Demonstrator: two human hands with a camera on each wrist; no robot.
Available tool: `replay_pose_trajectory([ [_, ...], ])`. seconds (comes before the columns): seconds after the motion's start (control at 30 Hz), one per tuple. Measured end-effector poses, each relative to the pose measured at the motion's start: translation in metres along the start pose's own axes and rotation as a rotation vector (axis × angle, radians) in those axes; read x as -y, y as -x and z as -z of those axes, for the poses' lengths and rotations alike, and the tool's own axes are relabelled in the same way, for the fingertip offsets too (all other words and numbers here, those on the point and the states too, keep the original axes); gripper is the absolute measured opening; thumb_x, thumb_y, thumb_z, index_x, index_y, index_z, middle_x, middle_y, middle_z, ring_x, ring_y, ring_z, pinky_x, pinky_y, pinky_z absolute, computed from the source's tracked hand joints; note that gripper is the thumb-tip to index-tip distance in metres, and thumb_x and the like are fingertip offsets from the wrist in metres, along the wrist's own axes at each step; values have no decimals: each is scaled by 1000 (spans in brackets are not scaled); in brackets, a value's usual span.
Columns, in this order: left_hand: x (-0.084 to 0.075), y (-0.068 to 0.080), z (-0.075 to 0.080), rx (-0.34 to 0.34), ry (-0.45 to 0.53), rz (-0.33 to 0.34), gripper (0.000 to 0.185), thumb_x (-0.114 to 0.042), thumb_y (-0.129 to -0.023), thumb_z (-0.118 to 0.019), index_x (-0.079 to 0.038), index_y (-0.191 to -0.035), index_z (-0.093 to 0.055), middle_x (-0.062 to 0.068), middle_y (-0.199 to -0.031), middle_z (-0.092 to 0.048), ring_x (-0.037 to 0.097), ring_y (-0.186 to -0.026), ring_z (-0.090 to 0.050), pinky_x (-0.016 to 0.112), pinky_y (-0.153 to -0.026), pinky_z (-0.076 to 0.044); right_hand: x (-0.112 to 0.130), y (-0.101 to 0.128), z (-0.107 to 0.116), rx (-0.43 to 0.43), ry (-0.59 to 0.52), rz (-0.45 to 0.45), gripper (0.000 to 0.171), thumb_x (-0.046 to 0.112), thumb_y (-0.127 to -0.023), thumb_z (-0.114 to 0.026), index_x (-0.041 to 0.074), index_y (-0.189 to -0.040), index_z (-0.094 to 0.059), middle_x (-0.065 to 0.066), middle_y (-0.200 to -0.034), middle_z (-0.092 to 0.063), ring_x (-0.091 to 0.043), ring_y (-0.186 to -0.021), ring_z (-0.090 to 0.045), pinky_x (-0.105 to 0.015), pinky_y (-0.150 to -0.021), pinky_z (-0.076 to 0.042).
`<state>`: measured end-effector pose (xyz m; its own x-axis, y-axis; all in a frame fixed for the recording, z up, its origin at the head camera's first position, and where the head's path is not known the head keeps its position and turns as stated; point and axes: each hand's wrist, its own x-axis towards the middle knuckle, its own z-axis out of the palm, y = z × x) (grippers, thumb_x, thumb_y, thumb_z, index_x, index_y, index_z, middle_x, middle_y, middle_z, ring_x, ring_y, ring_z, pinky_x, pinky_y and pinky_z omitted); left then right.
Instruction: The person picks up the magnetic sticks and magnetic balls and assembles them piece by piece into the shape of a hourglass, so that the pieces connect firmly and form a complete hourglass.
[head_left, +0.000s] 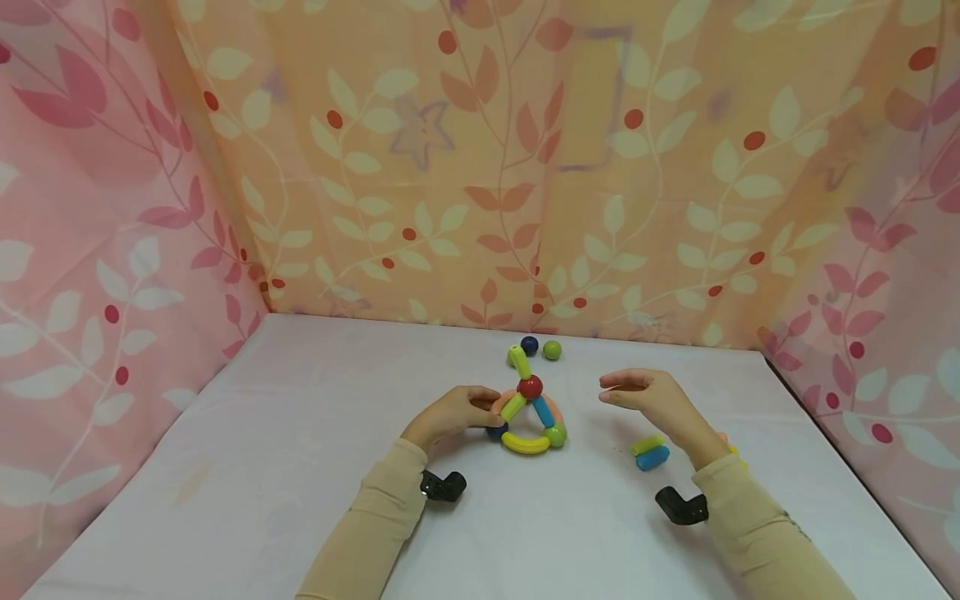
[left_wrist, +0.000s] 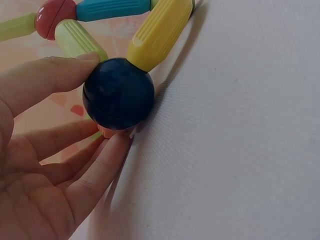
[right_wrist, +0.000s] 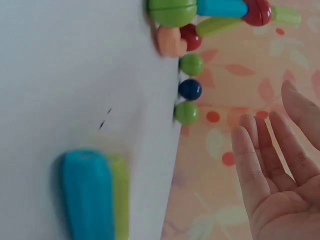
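A toy frame of rods and balls stands mid-table: a red ball (head_left: 529, 387) on top, a blue rod (head_left: 543, 410), a yellow curved rod (head_left: 525, 443) and a green ball (head_left: 556, 433). My left hand (head_left: 483, 406) pinches the frame's dark blue ball (left_wrist: 118, 93) at its left corner, with the thumb (left_wrist: 60, 75) above and a finger (left_wrist: 105, 155) below. My right hand (head_left: 637, 387) hovers to the right of the frame, its fingers (right_wrist: 255, 165) straight and holding nothing. A loose blue rod (head_left: 654, 457) and a yellow-green rod (head_left: 647, 444) lie just under that hand.
Behind the frame lie a loose dark blue ball (head_left: 529, 344) and a green ball (head_left: 552, 350). The white-covered table (head_left: 262, 467) is walled on three sides by a leaf-patterned curtain (head_left: 480, 167). Black wrist mounts (head_left: 442, 486) sit on both sleeves.
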<state>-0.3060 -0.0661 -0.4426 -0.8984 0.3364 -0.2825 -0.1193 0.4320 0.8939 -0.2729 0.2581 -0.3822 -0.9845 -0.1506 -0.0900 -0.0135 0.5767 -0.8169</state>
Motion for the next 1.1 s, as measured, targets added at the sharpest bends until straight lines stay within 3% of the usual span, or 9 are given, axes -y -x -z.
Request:
replay_pose_trajectory([
  [0.23,-1,-1,0,1,-1,-3,59,-27,-83,-81,-11,-135,-59,4,-119,-66,18,-106,-59,39,-103,-48,-20,13,15,-2,23,-75,71,57,-82,-73,8,-132,-61,-8,-126,-69,-33,-129,-51,-61,-106,-39],
  [0.33,-1,-2,0,2,-6,-3,59,-27,-83,-81,-11,-135,-59,4,-119,-66,18,-106,-59,39,-103,-48,-29,18,20,5,37,-117,72,57,-81,-74,10,-133,-61,-6,-124,-71,-33,-129,-51,-58,-98,-42],
  [0.5,-2,-1,-1,4,-17,-16,59,-26,-83,-82,-10,-135,-59,5,-120,-65,18,-106,-59,38,-102,-49,-46,24,25,25,43,-104,60,42,-89,-73,6,-135,-59,-15,-132,-65,-34,-128,-52,-59,-101,-43],
  [0.6,-2,-1,-1,3,-16,-17,59,-25,-82,-82,-10,-135,-60,5,-120,-66,18,-107,-59,38,-102,-49,-56,26,28,31,59,-71,57,36,-91,-72,3,-135,-58,-18,-136,-61,-36,-130,-52,-54,-108,-43],
  [0.73,0,-3,-1,-3,-11,0,59,-27,-82,-82,-12,-135,-60,4,-120,-66,19,-107,-59,39,-103,-48,-65,27,31,34,83,-87,58,37,-90,-73,4,-135,-59,-18,-137,-61,-37,-131,-51,-43,-101,-50],
  [0.93,2,-3,0,-6,-2,8,59,-28,-82,-82,-13,-135,-60,4,-121,-65,19,-107,-58,40,-104,-48,-71,25,31,56,63,-128,58,34,-88,-75,4,-135,-59,-20,-138,-59,-43,-135,-47,-58,-108,-42],
  [1.1,2,-2,0,-6,-2,0,59,-27,-82,-82,-12,-135,-60,4,-121,-66,20,-108,-58,41,-105,-47,-74,22,30,68,66,-147,58,33,-86,-78,4,-133,-61,-19,-137,-61,-42,-133,-48,-59,-109,-41],
])
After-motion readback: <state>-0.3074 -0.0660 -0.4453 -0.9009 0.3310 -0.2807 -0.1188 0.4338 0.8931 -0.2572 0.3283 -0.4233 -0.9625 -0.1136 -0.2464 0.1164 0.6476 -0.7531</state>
